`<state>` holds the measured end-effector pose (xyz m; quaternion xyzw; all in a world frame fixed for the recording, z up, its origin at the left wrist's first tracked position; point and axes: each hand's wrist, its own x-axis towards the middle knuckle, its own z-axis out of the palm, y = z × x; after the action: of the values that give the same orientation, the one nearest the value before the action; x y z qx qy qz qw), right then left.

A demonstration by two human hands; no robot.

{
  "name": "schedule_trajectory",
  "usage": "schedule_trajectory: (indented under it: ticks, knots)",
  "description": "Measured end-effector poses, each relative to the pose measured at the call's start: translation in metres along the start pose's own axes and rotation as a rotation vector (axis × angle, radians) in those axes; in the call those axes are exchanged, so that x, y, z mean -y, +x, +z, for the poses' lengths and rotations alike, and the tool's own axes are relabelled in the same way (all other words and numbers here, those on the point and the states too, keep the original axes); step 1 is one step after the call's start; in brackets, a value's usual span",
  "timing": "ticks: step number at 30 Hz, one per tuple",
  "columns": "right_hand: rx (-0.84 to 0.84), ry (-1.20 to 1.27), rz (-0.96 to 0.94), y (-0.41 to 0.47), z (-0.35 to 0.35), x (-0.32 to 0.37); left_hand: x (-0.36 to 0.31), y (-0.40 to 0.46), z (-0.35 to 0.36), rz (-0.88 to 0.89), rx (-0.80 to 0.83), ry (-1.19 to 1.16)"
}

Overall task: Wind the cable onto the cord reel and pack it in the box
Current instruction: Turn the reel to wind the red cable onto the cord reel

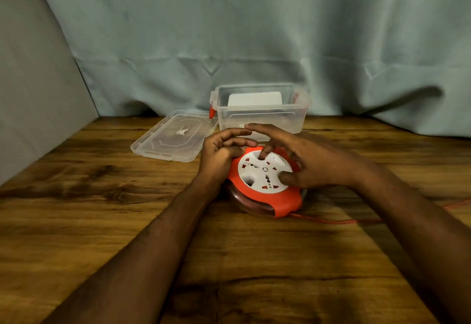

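Worktop (102,221): wood-grain, running from the near edge back to a pale blue-grey cloth backdrop (254,30).
Cord reel (265,183): lies flat near the middle of the worktop, orange housing with a white socket face up, clear lower rim showing wound cable.
Cable (331,220): orange, leaves the reel at about 5 o'clock and trails toward 3 o'clock, off the right edge.
Left hand (220,153): at the reel's 9 o'clock side, fingers curled and resting on the orange rim.
Right hand (305,160): on the reel's 3 o'clock side, fingers spread; thumb and one fingertip press into the white face, the forefinger lifted clear.
Lid (173,136): clear, flat on the worktop at 10 o'clock from the reel, just beside the box.
Box (260,112): clear, open, orange latches, behind the reel at 12 o'clock; something white shows through its walls.
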<state>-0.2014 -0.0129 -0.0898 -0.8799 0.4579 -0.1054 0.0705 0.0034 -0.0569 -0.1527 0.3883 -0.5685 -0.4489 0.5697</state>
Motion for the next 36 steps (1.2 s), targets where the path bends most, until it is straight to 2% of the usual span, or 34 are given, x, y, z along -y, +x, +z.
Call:
schedule_trajectory:
  ticks: [14, 23, 26, 29, 32, 36]
  knots:
    - [-0.091, -0.002, 0.048, -0.001, 0.000, -0.003, -0.002, -0.001, -0.001, -0.007, -0.007, -0.010]
    - [-0.188, -0.131, 0.038, 0.008, 0.019, 0.006, -0.002, -0.002, 0.000, -0.007, 0.010, -0.011]
    - [-0.210, -0.083, 0.022, 0.008, 0.019, 0.004, 0.000, 0.000, 0.000, -0.012, 0.001, -0.020]
    - [-0.261, 0.112, -0.023, 0.009, 0.018, -0.002, 0.001, 0.001, -0.001, -0.013, 0.000, -0.023]
    - [-0.178, 0.245, -0.048, 0.007, 0.014, -0.009, 0.000, 0.001, 0.000, -0.011, 0.020, -0.021]
    - [-0.040, 0.173, -0.061, 0.007, 0.013, -0.013, 0.000, 0.000, 0.000, 0.005, 0.046, -0.008]
